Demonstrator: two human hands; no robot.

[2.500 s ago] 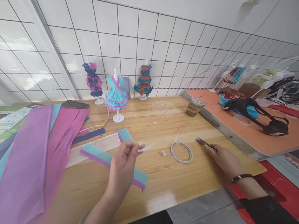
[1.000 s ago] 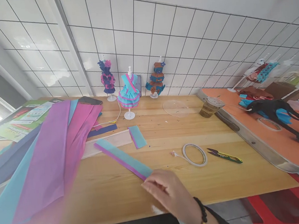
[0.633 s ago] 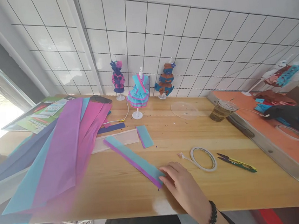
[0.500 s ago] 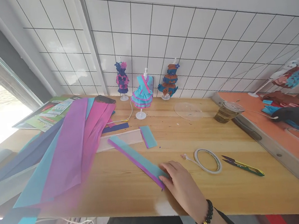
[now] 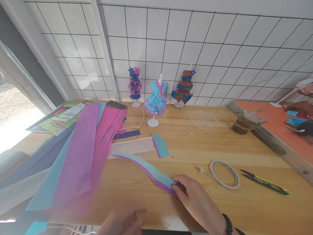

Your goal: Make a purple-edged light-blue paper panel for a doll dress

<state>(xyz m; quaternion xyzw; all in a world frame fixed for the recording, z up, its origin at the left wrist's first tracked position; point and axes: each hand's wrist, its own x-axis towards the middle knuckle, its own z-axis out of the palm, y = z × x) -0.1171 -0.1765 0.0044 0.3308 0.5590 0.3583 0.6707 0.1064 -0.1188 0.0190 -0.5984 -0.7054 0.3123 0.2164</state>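
Note:
My right hand [image 5: 189,190] pinches the near end of a long strip of crepe paper [image 5: 147,166], light blue with a purple edge. The strip bows up a little from the table, its far end pointing left. At the bottom edge my left hand [image 5: 125,224] is smeared by motion, index finger stretched out, with nothing visible in it. A short blue and purple paper piece [image 5: 161,145] lies beyond the strip, beside a pale white strip [image 5: 133,146]. A roll of double-sided tape [image 5: 225,174] and yellow-green thread snips [image 5: 264,182] lie right of my right hand.
Large crepe paper sheets [image 5: 78,154] cover the table's left side. Small dress forms stand by the tiled wall, one in a blue and pink dress [image 5: 156,99]. A cup of dark drink [image 5: 247,121] stands by the orange surface [image 5: 269,110] at right.
My left hand has come into view from below. My right hand now pinches the paper strip, and the strip, flat before, is slightly raised and curved. The view has shifted a little.

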